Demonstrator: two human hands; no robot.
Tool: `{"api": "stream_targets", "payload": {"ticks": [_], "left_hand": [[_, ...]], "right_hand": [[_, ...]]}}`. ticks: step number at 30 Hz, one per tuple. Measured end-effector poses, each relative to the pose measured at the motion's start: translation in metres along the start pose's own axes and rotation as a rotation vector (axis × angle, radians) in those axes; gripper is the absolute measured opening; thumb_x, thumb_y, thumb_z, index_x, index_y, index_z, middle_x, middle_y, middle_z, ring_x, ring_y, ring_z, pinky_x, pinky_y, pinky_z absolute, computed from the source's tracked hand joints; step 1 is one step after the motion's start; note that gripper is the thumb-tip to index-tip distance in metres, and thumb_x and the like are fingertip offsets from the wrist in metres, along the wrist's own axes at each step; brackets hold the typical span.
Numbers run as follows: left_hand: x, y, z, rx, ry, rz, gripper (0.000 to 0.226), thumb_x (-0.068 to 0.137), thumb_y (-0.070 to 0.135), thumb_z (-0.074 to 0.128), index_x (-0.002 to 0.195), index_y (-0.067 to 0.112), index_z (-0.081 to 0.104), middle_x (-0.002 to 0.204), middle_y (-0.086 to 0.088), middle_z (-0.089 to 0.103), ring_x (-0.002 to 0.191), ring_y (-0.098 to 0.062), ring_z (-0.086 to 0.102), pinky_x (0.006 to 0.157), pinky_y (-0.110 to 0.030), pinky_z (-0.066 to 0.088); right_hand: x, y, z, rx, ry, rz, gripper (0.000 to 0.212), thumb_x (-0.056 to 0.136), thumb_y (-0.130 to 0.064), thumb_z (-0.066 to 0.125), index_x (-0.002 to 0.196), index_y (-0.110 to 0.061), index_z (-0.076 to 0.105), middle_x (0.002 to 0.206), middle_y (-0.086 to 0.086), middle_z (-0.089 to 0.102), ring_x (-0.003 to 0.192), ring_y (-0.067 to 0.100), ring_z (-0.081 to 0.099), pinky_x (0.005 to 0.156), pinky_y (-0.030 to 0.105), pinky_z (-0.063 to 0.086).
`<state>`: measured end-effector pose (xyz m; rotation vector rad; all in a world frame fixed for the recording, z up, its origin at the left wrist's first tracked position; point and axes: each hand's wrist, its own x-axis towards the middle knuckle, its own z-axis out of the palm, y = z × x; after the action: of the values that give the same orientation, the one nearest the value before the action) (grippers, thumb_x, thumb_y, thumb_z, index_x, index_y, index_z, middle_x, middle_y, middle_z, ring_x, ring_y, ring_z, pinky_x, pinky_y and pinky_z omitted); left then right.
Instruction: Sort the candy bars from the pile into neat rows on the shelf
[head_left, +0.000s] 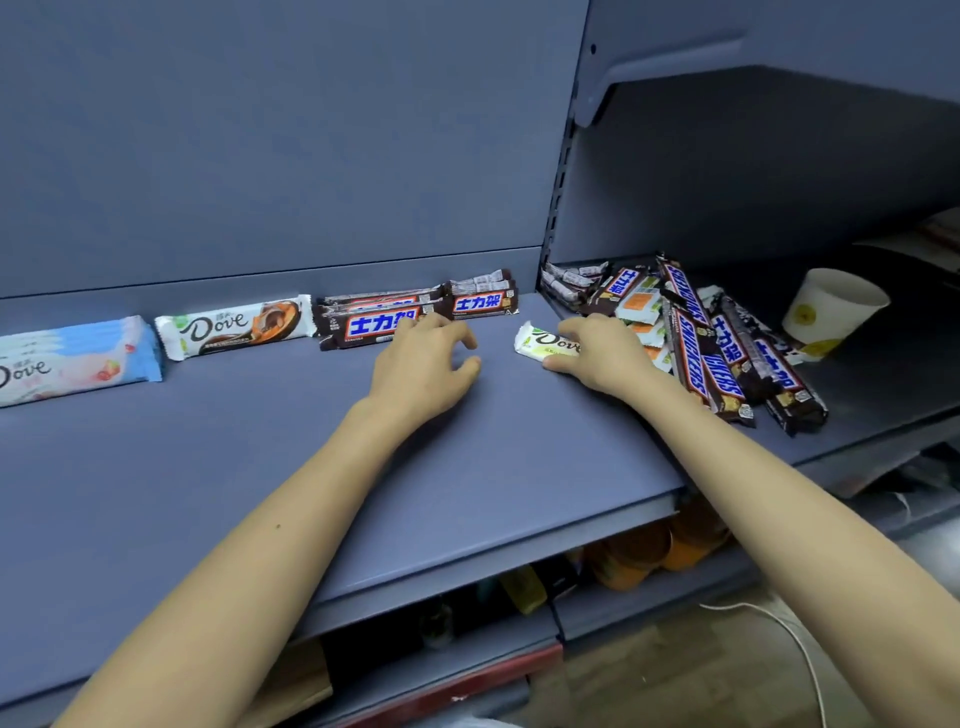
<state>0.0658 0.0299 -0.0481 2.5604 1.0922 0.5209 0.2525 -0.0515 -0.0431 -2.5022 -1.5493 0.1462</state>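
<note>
A row of candy bars runs along the back of the blue shelf (260, 467): pale blue Dove bars (72, 358) at far left, a white and brown Dove bar (234, 327), then stacked brown Snickers bars (374, 322) and a shorter Snickers stack (480, 296). My left hand (423, 364) rests by the Snickers stack, fingers spread and touching its front bar. My right hand (602, 353) lies over a white and green Dove bar (543, 340), gripping its right end. The mixed pile (691, 332) of Snickers and Dove bars lies on the adjoining shelf to the right.
A white paper cup (831, 306) stands right of the pile. A slotted upright post (558, 208) divides the two shelf bays, with an upper shelf (779, 67) over the right bay. Below the shelf edge are orange packages (654, 556) and a white cable (800, 649).
</note>
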Motion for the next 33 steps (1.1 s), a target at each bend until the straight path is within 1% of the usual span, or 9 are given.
{"api": "stream_targets", "payload": {"ticks": [4,7,9,15,19,22,27,30,33], "left_hand": [[-0.014,-0.015,-0.008,-0.074,-0.004,-0.062,0.026,0.088,0.032,0.052,0.111,0.023,0.059,0.121,0.001,0.057,0.114,-0.020,0.048,0.088,-0.035,0.045],[-0.027,-0.026,-0.016,-0.183,0.016,-0.144,0.034,0.088,0.034,0.054,0.121,0.023,0.052,0.124,0.003,0.056,0.111,-0.018,0.052,0.090,-0.032,0.043],[-0.037,-0.035,-0.024,-0.277,0.063,-0.198,0.042,0.088,0.034,0.055,0.127,0.021,0.047,0.129,0.000,0.051,0.112,-0.019,0.053,0.093,-0.032,0.040],[-0.081,-0.073,-0.059,-0.457,0.205,-0.354,0.039,0.089,0.033,0.055,0.126,0.021,0.049,0.124,0.006,0.054,0.085,-0.008,0.057,0.079,-0.020,0.037],[-0.124,-0.109,-0.072,-0.433,0.324,-0.476,0.033,0.090,0.031,0.053,0.122,0.021,0.052,0.114,0.012,0.054,0.078,0.009,0.053,0.071,-0.012,0.038],[-0.151,-0.131,-0.076,-0.350,0.356,-0.529,0.022,0.090,0.023,0.055,0.111,0.018,0.061,0.102,0.009,0.060,0.083,0.000,0.054,0.067,0.002,0.035],[-0.173,-0.148,-0.074,-0.240,0.343,-0.458,0.020,0.089,0.015,0.054,0.105,0.018,0.064,0.102,0.013,0.060,0.095,-0.003,0.052,0.079,-0.008,0.034],[-0.172,-0.151,-0.072,-0.168,0.311,-0.421,0.020,0.090,0.019,0.052,0.106,0.020,0.064,0.103,0.011,0.064,0.096,-0.007,0.050,0.077,-0.013,0.029],[-0.172,-0.154,-0.070,-0.167,0.314,-0.403,0.020,0.091,0.019,0.051,0.106,0.020,0.064,0.105,0.010,0.065,0.098,-0.009,0.051,0.073,-0.011,0.028]], "right_hand": [[-0.003,-0.015,-0.001,0.173,0.001,-0.018,0.048,0.073,-0.035,0.074,0.116,-0.019,0.060,0.117,0.003,0.062,0.109,0.022,0.055,0.086,0.029,0.042],[0.001,-0.038,-0.003,0.250,0.010,-0.173,0.023,0.074,-0.023,0.073,0.095,-0.023,0.064,0.088,-0.008,0.060,0.090,0.016,0.055,0.074,0.025,0.038],[0.003,-0.060,-0.001,0.305,-0.002,-0.301,0.018,0.074,-0.017,0.073,0.085,-0.028,0.062,0.072,-0.016,0.054,0.072,0.009,0.050,0.066,0.023,0.035],[0.005,-0.145,0.012,0.541,-0.101,-0.543,0.016,0.076,-0.013,0.072,0.083,-0.024,0.063,0.071,-0.018,0.055,0.056,-0.005,0.049,0.057,0.008,0.034],[0.007,-0.194,0.019,1.020,-0.285,-0.402,0.018,0.082,-0.006,0.067,0.081,-0.023,0.060,0.074,-0.008,0.061,0.054,-0.005,0.055,0.060,0.010,0.046],[0.012,-0.222,0.027,1.305,-0.483,-0.244,0.011,0.086,-0.006,0.061,0.088,-0.017,0.061,0.077,-0.003,0.065,0.058,0.003,0.062,0.058,0.018,0.050],[0.011,-0.256,0.041,1.372,-0.631,-0.183,0.008,0.089,-0.006,0.056,0.095,-0.009,0.060,0.069,-0.005,0.067,0.053,0.001,0.062,0.051,0.014,0.049],[0.009,-0.265,0.047,1.377,-0.656,-0.142,0.010,0.090,-0.009,0.055,0.085,-0.016,0.059,0.057,-0.012,0.067,0.050,-0.002,0.061,0.049,0.013,0.049],[0.012,-0.272,0.053,1.383,-0.695,-0.109,0.009,0.091,-0.011,0.055,0.086,-0.017,0.060,0.061,-0.012,0.068,0.056,0.001,0.064,0.051,0.014,0.050]]}}
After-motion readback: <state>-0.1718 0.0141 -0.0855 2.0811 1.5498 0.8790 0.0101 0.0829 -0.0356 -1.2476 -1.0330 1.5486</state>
